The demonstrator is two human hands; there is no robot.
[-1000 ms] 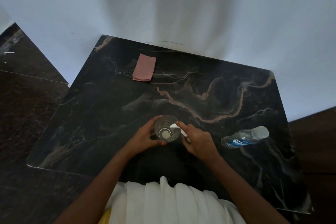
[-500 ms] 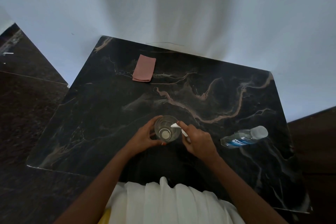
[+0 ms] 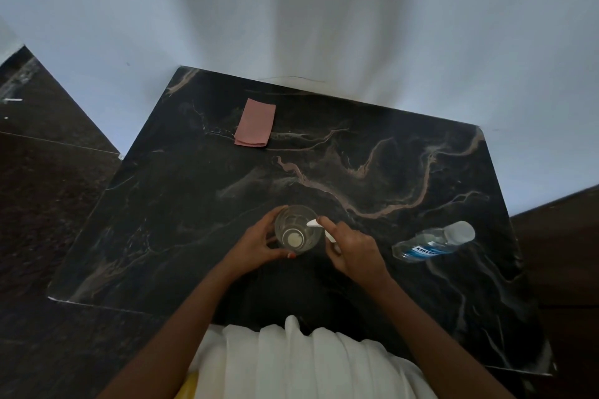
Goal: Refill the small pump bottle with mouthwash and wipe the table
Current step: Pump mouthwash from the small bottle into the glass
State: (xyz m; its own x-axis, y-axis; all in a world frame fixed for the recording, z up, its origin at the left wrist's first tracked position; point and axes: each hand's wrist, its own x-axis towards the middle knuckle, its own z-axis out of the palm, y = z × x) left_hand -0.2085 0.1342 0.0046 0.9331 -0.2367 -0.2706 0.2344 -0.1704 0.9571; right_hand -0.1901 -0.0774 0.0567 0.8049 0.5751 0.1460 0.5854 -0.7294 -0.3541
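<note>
A small clear pump bottle (image 3: 296, 229) stands upright near the front middle of the black marble table (image 3: 194, 204), seen from above. My left hand (image 3: 256, 244) wraps around its left side. My right hand (image 3: 355, 251) grips the white pump head (image 3: 319, 227), whose nozzle tip rests over the bottle's right rim. A clear mouthwash bottle (image 3: 431, 241) with a blue label and a clear cap lies on its side to the right, apart from both hands. A folded pink cloth (image 3: 255, 122) lies at the far left of the table.
A pale wall (image 3: 324, 10) rises right behind the table's far edge. Dark floor (image 3: 42, 204) surrounds the table on the left and right. White fabric on my lap (image 3: 291, 359) reaches the near edge.
</note>
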